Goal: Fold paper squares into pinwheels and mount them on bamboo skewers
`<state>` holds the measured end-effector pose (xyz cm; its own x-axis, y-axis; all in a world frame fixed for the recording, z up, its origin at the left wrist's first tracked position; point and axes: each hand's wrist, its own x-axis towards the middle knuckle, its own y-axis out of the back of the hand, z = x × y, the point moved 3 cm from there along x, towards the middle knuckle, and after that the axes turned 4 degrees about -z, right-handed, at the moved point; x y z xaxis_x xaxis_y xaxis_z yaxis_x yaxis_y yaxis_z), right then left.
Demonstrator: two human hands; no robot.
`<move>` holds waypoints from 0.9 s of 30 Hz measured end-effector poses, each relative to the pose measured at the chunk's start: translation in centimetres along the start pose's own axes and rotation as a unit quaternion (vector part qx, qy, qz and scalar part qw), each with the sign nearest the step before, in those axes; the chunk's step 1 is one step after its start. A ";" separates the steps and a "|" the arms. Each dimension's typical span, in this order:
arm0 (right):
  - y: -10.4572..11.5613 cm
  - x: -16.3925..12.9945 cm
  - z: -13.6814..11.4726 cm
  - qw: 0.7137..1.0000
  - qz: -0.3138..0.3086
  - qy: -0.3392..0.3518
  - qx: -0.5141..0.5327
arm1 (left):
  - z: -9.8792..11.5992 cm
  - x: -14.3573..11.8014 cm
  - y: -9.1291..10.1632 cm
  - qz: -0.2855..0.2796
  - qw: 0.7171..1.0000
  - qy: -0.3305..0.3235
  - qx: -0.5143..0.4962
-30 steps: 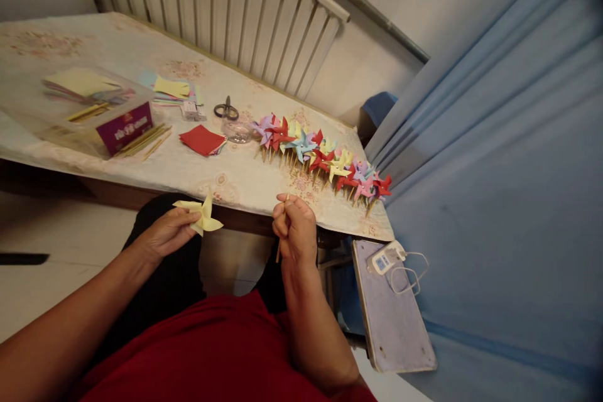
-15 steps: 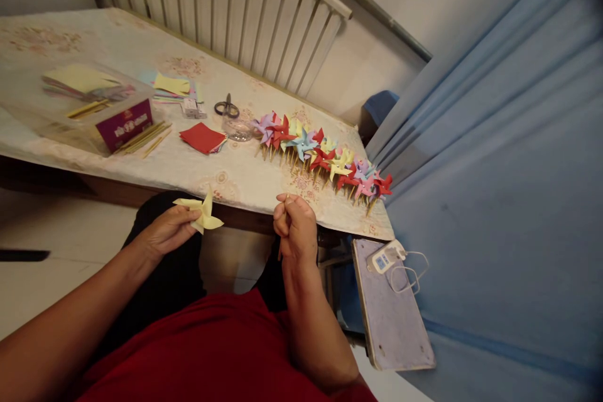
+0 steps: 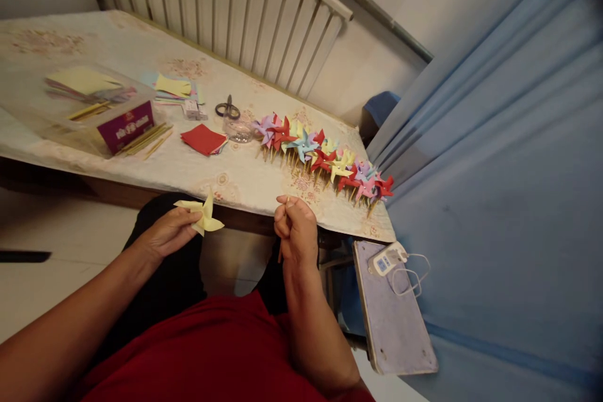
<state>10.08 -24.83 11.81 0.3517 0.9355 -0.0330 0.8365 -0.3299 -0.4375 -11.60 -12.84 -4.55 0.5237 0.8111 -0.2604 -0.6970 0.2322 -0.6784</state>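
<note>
Over my lap, my left hand [image 3: 172, 229] pinches a pale yellow paper pinwheel [image 3: 207, 217] near its middle, its folded blades pointing outward. My right hand [image 3: 296, 226] is closed around a thin wooden stick [image 3: 280, 252]; only its lower end and a bit near the thumb show, the rest being hidden by the fingers. The two hands are apart, just off the table's front edge. Beyond my right hand, a row of finished pinwheels [image 3: 306, 144] in red, yellow, blue, pink and purple lies on the table with sticks pointing toward me.
On the floral-covered table [image 3: 254, 182] are red paper squares [image 3: 203, 139], black scissors [image 3: 228, 108], a clear dish of small shiny pieces [image 3: 239, 132], loose sticks [image 3: 146, 140] and a clear plastic box [image 3: 61, 129]. A stool [image 3: 400, 326] at right bears a white plug adapter [image 3: 387, 259] with cable.
Both hands keep nearly the same pose and hold the same things. The whole view has shifted very slightly.
</note>
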 end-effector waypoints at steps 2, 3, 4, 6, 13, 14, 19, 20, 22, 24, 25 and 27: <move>0.0 0.0 0.0 1.000 -0.001 -0.001 0.003 | 0.0 0.1 0.1 -0.001 1.000 0.001 0.000; 0.0 0.0 0.1 1.000 -0.001 -0.001 0.003 | 0.0 0.1 0.1 -0.002 1.000 0.001 0.000; 0.0 0.0 0.1 1.000 0.001 -0.001 0.003 | 0.0 0.1 0.0 -0.002 1.000 0.002 0.000; 0.1 0.1 0.2 1.000 0.007 0.000 0.000 | 0.0 0.0 -0.2 -0.001 1.000 0.004 0.000; 0.0 0.1 0.4 1.000 0.004 -0.022 -0.002 | 0.5 -0.5 -1.4 0.015 1.000 0.001 0.003; 0.0 0.1 0.4 1.000 0.006 -0.020 -0.001 | 0.6 -0.6 -1.5 0.015 1.000 0.002 0.003; 0.0 -0.1 0.3 1.000 0.011 -0.011 0.003 | 0.7 -0.8 -1.8 0.023 1.000 0.007 -0.010; 0.1 -0.1 0.3 1.000 0.011 -0.014 0.001 | 0.7 -0.8 -1.8 0.025 1.000 0.008 -0.013; 0.3 0.0 0.4 1.000 0.015 -0.018 -0.001 | 0.6 -0.8 -1.7 0.030 0.999 0.009 -0.016; 0.5 0.0 0.5 1.000 0.021 -0.017 -0.001 | 0.6 -0.8 -1.6 0.030 0.999 0.008 -0.013; 0.6 0.1 0.5 1.000 0.025 -0.016 0.001 | 0.5 -0.8 -1.5 0.029 1.000 0.007 -0.010; 0.8 0.1 0.5 0.999 0.032 -0.017 0.007 | 0.5 -0.7 -1.4 0.022 1.000 0.003 -0.004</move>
<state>10.52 -24.94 11.00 0.3907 0.9160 -0.0913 0.8067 -0.3885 -0.4453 -11.24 -13.46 -3.11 0.4956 0.8171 -0.2946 -0.7152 0.1915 -0.6721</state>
